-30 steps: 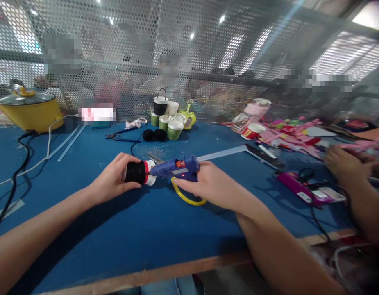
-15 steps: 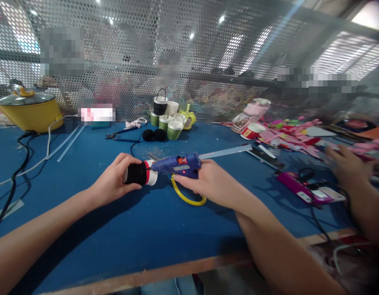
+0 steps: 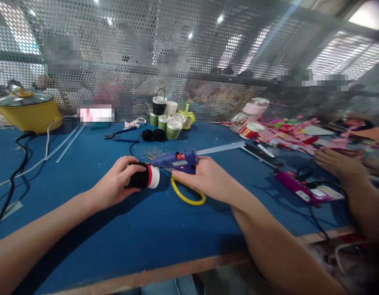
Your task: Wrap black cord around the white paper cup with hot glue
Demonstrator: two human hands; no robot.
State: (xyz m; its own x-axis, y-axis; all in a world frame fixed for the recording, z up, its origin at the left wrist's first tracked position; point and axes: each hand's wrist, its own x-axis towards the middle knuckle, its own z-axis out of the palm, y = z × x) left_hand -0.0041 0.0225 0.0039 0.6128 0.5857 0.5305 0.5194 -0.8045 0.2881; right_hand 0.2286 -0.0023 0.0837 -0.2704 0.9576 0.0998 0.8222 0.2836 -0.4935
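My left hand point(image 3: 117, 183) grips a small paper cup point(image 3: 144, 177) wrapped in black, with a red band and a white rim; the cup lies on its side just above the blue table point(image 3: 146, 233). My right hand point(image 3: 204, 178) holds a blue hot glue gun point(image 3: 177, 159) with a clear glue stick point(image 3: 221, 148) sticking out behind. The gun's nozzle points left and touches the top of the cup near its rim. A yellow loop point(image 3: 187, 196) lies on the table under my right hand.
Green and black cups point(image 3: 166, 116) stand at the back by the perforated metal screen point(image 3: 189, 53). A yellow pot point(image 3: 27, 110) with cables sits far left. Another person's hand point(image 3: 338, 164) works at the right among pink scraps point(image 3: 287, 135), above a purple device point(image 3: 296, 186).
The cup has turned in my left hand, its white rim now further right. The glue gun nozzle shifted up onto the cup's top. The other person's hand moved over the scraps.
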